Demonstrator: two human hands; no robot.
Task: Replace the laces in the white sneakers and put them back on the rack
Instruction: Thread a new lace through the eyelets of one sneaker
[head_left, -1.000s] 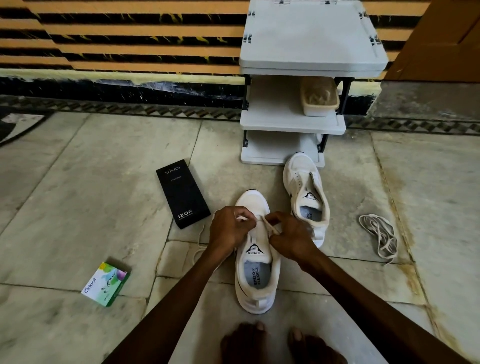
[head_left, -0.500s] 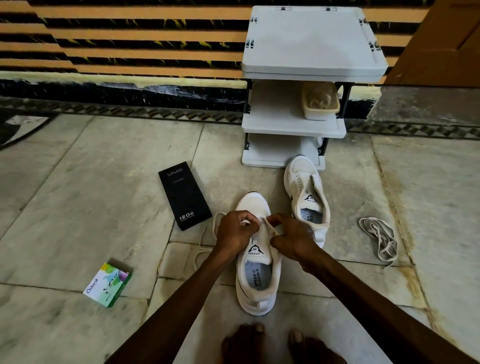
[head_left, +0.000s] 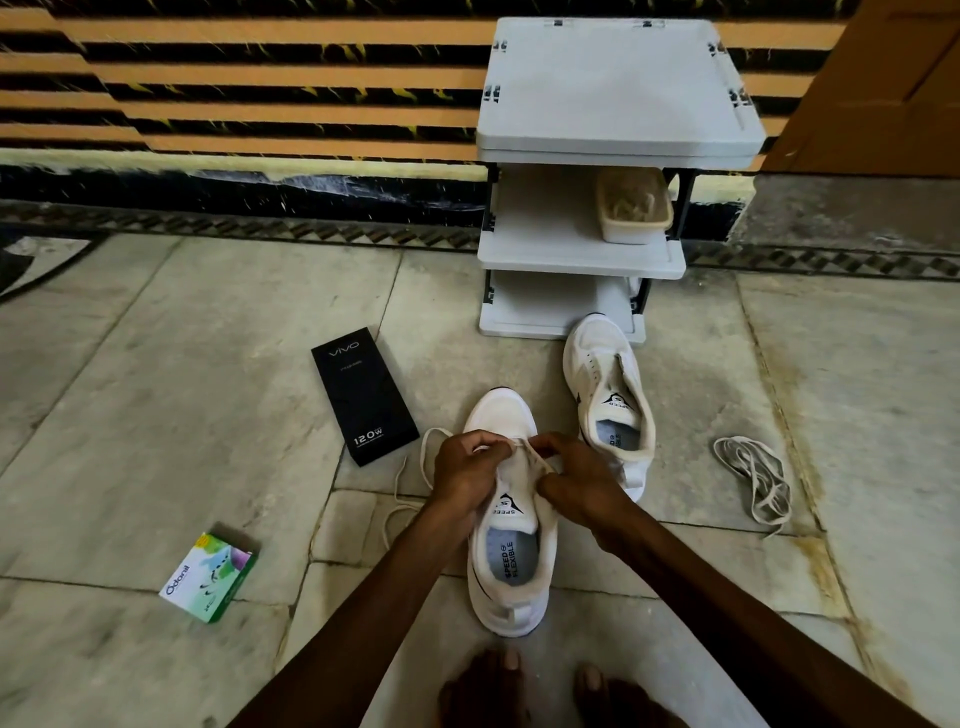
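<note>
A white sneaker (head_left: 511, 571) stands on the stone floor in front of me, toe pointing away. My left hand (head_left: 465, 473) and my right hand (head_left: 576, 480) meet over its eyelets, and each pinches a part of a cream lace (head_left: 415, 467). The lace loops out to the left of the shoe across the floor. A second white sneaker (head_left: 610, 395) without a lace stands just behind and to the right, near the foot of the grey three-shelf rack (head_left: 613, 135). Another loose lace (head_left: 753, 475) lies bundled on the floor at the right.
A black phone box (head_left: 363, 395) lies left of the shoes. A small green carton (head_left: 210, 577) sits on the floor at lower left. A beige tub (head_left: 634, 210) occupies the rack's middle shelf. My bare feet (head_left: 535, 691) are at the bottom edge. A striped wall runs behind.
Both hands stay over the near sneaker's eyelets with small finger shifts. More of the lace loop now shows on the floor at the left. The view has tilted slightly.
</note>
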